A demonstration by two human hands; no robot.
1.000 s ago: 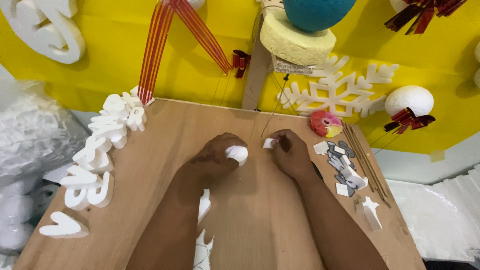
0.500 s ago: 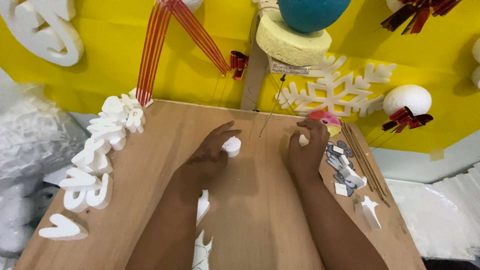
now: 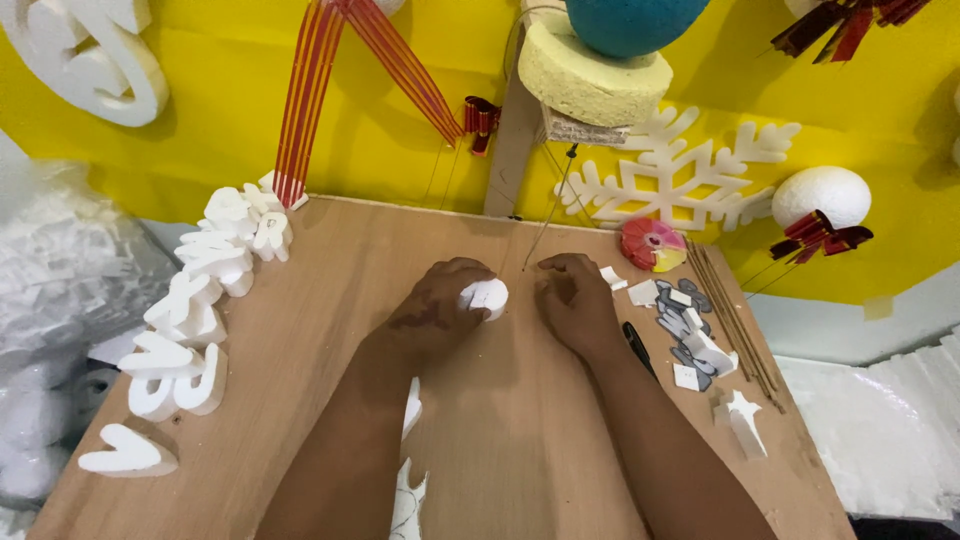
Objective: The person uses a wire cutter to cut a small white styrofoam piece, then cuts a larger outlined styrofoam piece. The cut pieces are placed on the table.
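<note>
The left hand (image 3: 440, 310) was curled around a small white foam piece (image 3: 487, 297), its grip closed on it, near the middle of the wooden worktop (image 3: 330, 300), somewhat toward the far edge. Just beside it, the right hand (image 3: 578, 305) rested with its fingers bent inward; whether that grip held anything could not be told. A thin wire (image 3: 548, 218) ran up from between the two hands toward the far edge.

Toward the right edge lay small white foam scraps (image 3: 643, 292), grey cut-out shapes (image 3: 684, 325), a bundle of thin sticks (image 3: 735, 315) and a white foam star (image 3: 743, 410). A round red-and-yellow piece (image 3: 652, 244) sat near the far right corner. Along the left edge ran a row of white foam letters (image 3: 200, 300). Beyond the far edge, against the yellow backdrop (image 3: 200, 150), leaned a white foam snowflake (image 3: 690, 180) and a striped red ribbon (image 3: 310, 90).
</note>
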